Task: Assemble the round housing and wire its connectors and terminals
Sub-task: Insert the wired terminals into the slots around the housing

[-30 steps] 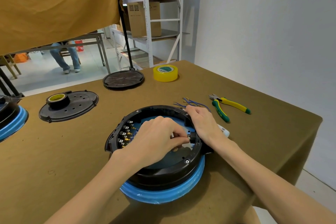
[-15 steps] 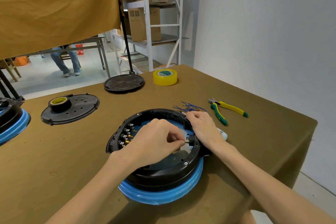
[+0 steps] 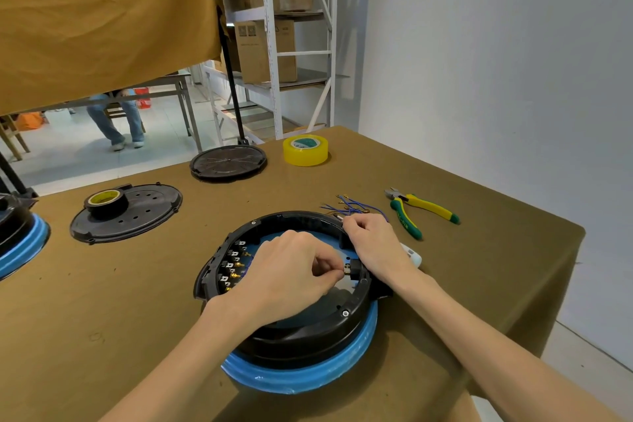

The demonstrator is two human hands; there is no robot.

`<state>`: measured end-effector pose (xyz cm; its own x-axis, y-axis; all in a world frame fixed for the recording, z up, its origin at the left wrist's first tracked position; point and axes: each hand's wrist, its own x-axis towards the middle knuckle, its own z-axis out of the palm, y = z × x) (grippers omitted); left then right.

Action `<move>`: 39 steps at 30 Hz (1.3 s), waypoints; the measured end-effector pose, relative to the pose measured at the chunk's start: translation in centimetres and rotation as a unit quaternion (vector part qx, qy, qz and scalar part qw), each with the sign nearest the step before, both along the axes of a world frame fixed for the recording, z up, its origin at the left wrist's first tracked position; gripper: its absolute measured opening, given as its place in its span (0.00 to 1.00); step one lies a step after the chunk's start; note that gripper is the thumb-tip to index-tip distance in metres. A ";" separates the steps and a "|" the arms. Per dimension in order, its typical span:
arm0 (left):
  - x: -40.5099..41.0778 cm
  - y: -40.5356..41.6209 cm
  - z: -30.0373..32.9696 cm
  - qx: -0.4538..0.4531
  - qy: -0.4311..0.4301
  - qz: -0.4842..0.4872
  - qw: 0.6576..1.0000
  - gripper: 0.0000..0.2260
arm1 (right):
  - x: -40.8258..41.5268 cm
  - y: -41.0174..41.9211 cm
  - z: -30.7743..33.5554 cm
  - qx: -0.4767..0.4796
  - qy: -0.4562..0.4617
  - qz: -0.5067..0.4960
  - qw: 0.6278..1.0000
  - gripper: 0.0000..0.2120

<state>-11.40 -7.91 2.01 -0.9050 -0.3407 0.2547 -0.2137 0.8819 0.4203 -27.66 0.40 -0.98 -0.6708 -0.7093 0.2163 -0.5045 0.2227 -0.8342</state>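
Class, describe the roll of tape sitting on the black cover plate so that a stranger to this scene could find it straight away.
Start at the brown table and look to its far left, where an oval black cover plate with small holes lies flat. The tape roll sits on that plate's left part. It is dark-rimmed with a yellow inside, unlike the larger, all-yellow tape roll standing directly on the table further right.

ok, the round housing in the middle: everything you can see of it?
The round housing is a black, plastic-looking ring, open on top, sitting in a blue base on the brown table. A row of metal terminals lines its left inner wall; a screw shows on the near rim. The left hand pinches a small part at its right inner wall; the right hand rests on the right rim.
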 end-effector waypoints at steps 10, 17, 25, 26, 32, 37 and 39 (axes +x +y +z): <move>1.8 -2.5 2.2 0.054 0.056 -0.006 0.997 0.04 | -5.1 -1.3 1.1 -0.035 0.072 -0.069 0.994 0.16; 3.0 -6.4 1.0 0.030 0.030 0.079 0.996 0.06 | -8.6 -6.6 1.1 0.243 0.215 0.048 0.945 0.14; 3.6 -7.1 -0.7 0.057 0.054 0.073 0.994 0.07 | -9.2 -7.0 0.9 0.183 0.208 0.042 0.960 0.07; 3.5 -7.2 -0.7 0.054 0.054 0.074 0.994 0.07 | -9.3 -6.7 1.1 0.136 0.177 0.035 0.974 0.07; 3.5 -7.1 -0.8 0.046 0.059 0.071 0.995 0.07 | -9.6 -5.2 3.7 -0.073 0.071 -0.026 0.994 0.05; 3.6 -6.9 -0.8 0.041 0.062 0.075 0.994 0.07 | -9.2 -5.3 5.3 -0.109 -0.085 -0.015 0.990 0.02; 3.6 -6.9 -0.7 0.040 0.064 0.075 0.994 0.07 | -9.2 -5.4 5.5 -0.119 -0.125 -0.028 0.985 0.02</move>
